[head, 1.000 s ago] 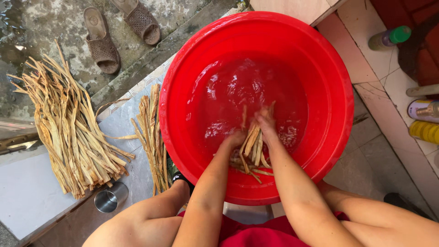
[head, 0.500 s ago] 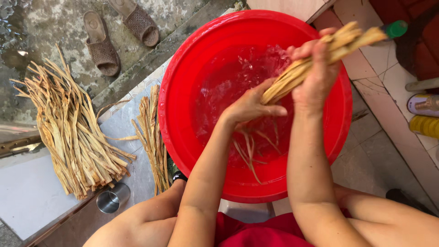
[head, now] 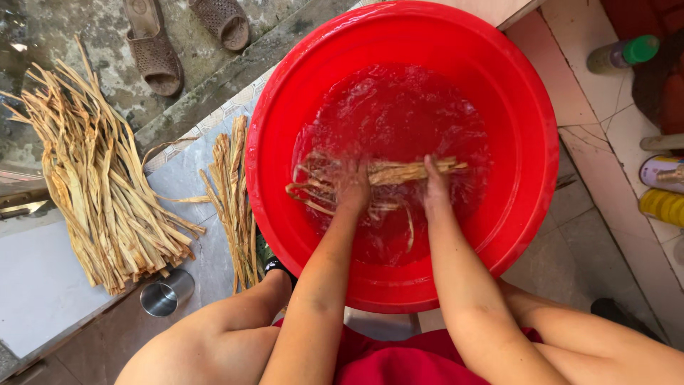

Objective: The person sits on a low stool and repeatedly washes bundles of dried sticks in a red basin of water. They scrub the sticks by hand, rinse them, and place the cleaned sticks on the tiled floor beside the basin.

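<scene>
A big red basin (head: 527, 93) holds water. Both my hands are plunged into it, gripping a bundle of tan dried strips (head: 395, 172) lying crosswise under the surface. My left hand (head: 350, 187) grips the bundle's left part, where loose strip ends fan out. My right hand (head: 433, 184) grips the right part, with the tips sticking out past it. The water is churned and blurs the fingers.
A large heap of dry strips (head: 92, 185) lies at the left and a smaller bundle (head: 235, 199) beside the basin. A metal cup (head: 162, 296) stands near my knee. Sandals (head: 153, 50) lie at the top left; bottles (head: 620, 53) and cans (head: 662, 207) line the right.
Half a second ago my right hand held the bundle raised above the basin's rim. Both hands have since pushed it down into the water, laid crosswise.
</scene>
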